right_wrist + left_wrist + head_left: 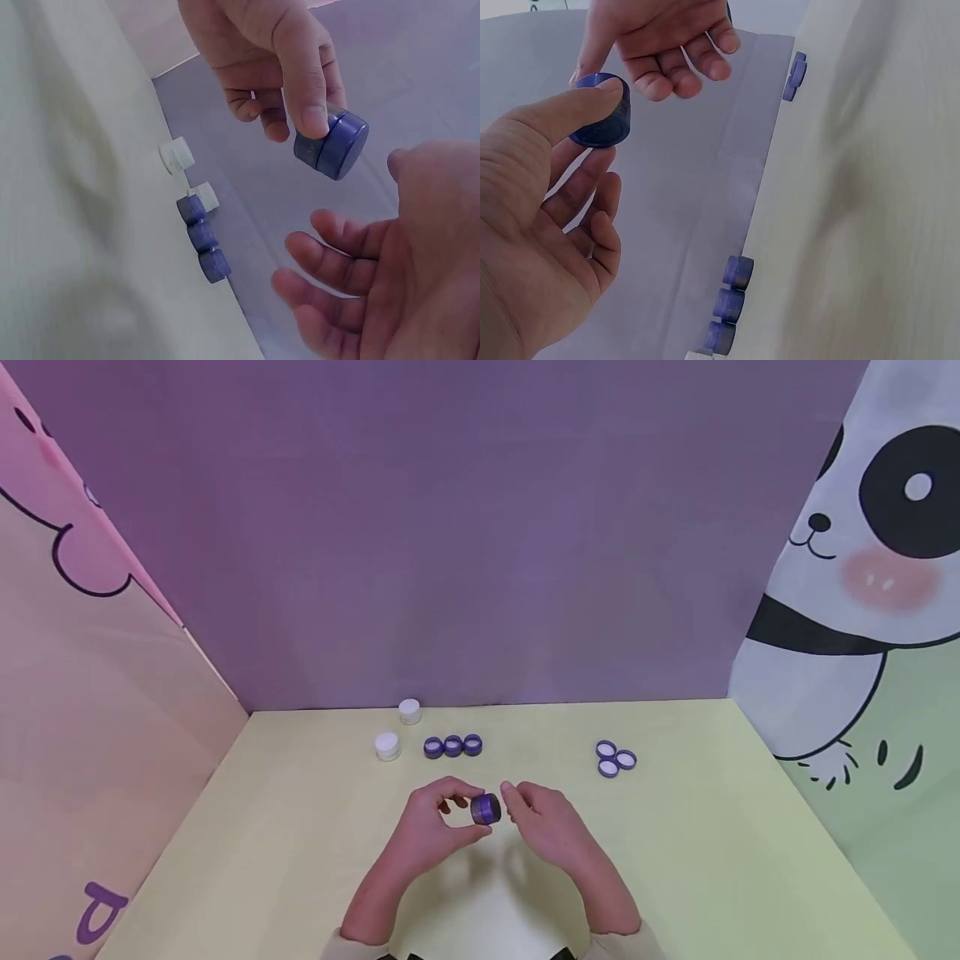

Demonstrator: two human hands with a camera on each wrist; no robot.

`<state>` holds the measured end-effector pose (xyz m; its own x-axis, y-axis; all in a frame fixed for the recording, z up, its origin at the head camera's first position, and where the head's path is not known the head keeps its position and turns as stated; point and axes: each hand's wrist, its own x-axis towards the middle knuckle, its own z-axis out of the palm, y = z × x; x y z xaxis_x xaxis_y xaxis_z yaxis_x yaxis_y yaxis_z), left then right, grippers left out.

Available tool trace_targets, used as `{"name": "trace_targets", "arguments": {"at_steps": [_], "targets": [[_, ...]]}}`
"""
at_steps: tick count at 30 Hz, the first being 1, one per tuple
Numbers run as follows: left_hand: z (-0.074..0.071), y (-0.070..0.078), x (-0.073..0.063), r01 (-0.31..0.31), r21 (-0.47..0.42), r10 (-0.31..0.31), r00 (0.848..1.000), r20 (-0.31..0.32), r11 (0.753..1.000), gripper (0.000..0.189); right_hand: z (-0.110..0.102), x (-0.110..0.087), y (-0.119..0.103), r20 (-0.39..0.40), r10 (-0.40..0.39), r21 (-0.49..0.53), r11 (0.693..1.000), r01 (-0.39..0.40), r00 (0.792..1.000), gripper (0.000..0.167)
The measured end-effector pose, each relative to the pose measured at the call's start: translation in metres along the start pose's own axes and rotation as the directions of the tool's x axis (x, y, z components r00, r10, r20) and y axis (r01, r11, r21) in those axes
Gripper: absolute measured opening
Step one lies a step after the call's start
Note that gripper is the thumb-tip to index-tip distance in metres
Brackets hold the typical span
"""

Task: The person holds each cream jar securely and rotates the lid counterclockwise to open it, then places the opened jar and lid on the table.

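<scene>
My left hand (435, 827) pinches a small purple jar (486, 809) between thumb and fingers, above the table. The jar lies tipped on its side in that grip, and in the right wrist view its purple lid (347, 148) sits on it, facing my right hand (551, 828). That right hand is a short gap away from the lid and holds nothing; its fingers are loosely bent in the right wrist view. Beyond my left hand, three purple jars (453, 746) stand in a row with their tops uncovered.
Two white lidded jars (387, 746) stand at the back left of the pale table (720, 860). Three purple lids (608, 768) with white insides lie clustered at the back right. A purple wall (480, 568) rises behind the table, with printed panels on both sides.
</scene>
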<state>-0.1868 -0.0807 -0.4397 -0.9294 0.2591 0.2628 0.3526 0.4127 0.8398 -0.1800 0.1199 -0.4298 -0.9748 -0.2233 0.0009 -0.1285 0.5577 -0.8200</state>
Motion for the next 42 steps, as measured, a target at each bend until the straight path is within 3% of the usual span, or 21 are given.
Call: {"name": "trace_targets", "arguments": {"at_steps": [6, 21, 27, 33, 38, 42], "targets": [[0.002, -0.005, 0.0, -0.028, 0.001, 0.028, 0.999, 0.032, 1.0, 0.036, 0.001, 0.001, -0.001, 0.03, -0.003, -0.059, 0.998, 0.005, 1.0, 0.051], [0.001, -0.01, 0.0, -0.071, 0.05, 0.066, 0.993, 0.099, 0.996, 0.037, 0.0, 0.004, 0.0, 0.137, -0.022, -0.08, 0.996, 0.033, 0.99, 0.048], [0.003, -0.01, 0.002, -0.052, 0.013, 0.05, 0.994, 0.102, 0.999, 0.035, -0.008, 0.002, -0.002, 0.159, -0.094, -0.018, 0.995, 0.098, 0.983, 0.029], [0.003, -0.005, -0.002, -0.059, 0.035, 0.055, 0.992, 0.111, 0.998, 0.034, -0.013, -0.002, -0.002, 0.19, -0.159, 0.079, 0.986, 0.147, 0.969, 0.014], [0.004, -0.003, -0.002, -0.05, 0.033, 0.046, 0.993, 0.109, 0.998, 0.033, -0.015, 0.0, 0.0, 0.189, -0.204, 0.093, 0.978, 0.189, 0.961, 0.026], [0.009, -0.004, 0.0, -0.053, 0.01, 0.051, 0.993, 0.107, 0.999, 0.033, -0.021, -0.001, 0.001, 0.171, -0.141, 0.072, 0.989, 0.131, 0.975, 0.036]]}}
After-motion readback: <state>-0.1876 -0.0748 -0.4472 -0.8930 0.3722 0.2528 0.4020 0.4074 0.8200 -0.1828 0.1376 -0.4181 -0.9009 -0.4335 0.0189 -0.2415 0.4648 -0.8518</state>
